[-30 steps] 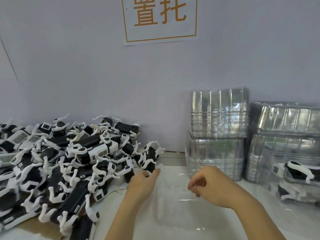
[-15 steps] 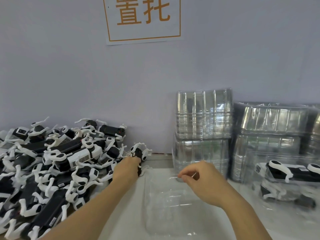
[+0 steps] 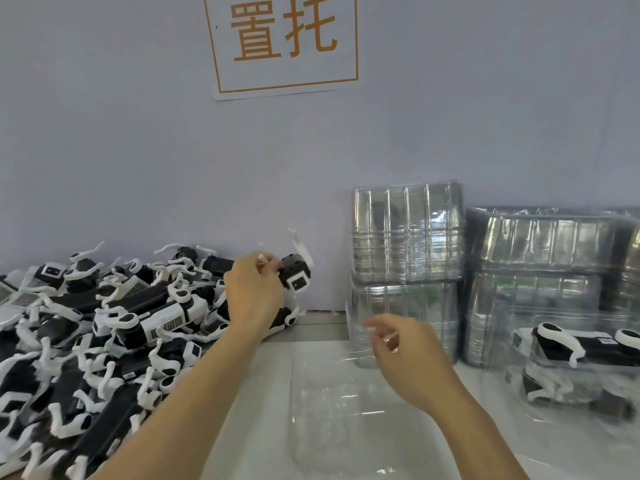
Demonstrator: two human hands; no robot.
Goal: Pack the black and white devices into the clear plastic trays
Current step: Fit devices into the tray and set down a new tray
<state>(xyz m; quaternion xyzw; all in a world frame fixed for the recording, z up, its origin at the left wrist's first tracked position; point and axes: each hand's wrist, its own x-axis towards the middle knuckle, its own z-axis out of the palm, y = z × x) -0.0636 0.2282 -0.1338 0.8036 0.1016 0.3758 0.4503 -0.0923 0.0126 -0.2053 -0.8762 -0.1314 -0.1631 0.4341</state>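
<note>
Two arms in shot, and both are bare. The left forearm (image 3: 194,393) shows uncovered from the bottom edge all the way up to the wrist, smooth and slender, with the wrist uncovered too. The left grip (image 3: 252,292) is a bare hand, and one longish fingernail (image 3: 261,258) on it catches the light. Over to the right forearm (image 3: 485,434), and it is likewise uncovered along its whole visible length. The right grip (image 3: 412,355) is also a bare hand, slightly blurred, with one glossy nail (image 3: 391,337) gleaming at a fingertip.
</note>
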